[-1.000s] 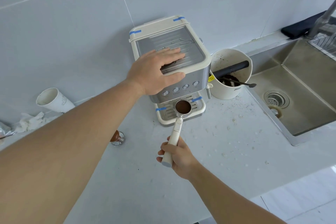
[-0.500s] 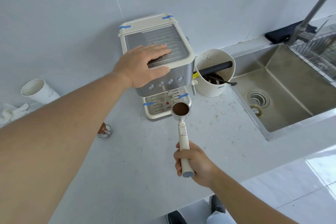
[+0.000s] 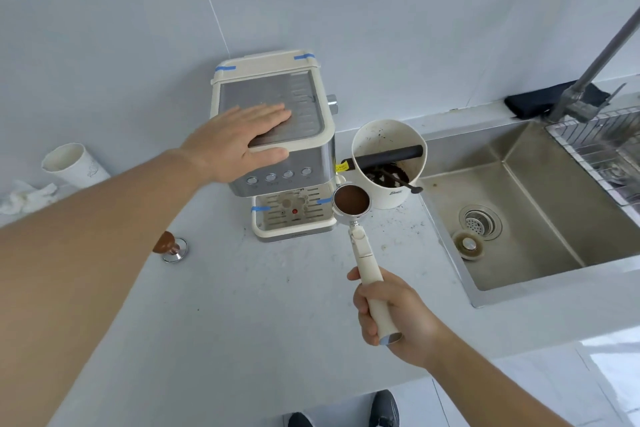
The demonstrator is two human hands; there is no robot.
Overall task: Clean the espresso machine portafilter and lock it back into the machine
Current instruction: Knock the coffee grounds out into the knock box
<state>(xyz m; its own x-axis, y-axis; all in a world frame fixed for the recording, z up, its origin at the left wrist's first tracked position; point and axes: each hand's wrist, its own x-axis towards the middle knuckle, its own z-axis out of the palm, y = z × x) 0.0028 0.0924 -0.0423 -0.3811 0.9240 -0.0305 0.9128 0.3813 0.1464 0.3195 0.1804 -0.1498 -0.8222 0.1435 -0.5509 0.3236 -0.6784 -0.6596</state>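
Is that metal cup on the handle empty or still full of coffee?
Full: the portafilter basket shows brown grounds up to its rim.

One espresso machine (image 3: 277, 135) stands on the counter (image 3: 242, 322), with four round buttons along its front and four strips of blue tape on it. One portafilter (image 3: 358, 236) holds one puck of coffee. Two hands show: the left hand (image 3: 239, 142) and the right hand (image 3: 394, 315). There is one knock box (image 3: 389, 163), one tamper (image 3: 171, 248), one paper cup (image 3: 74, 163), one sink (image 3: 540, 211) and two shoes (image 3: 346, 409)
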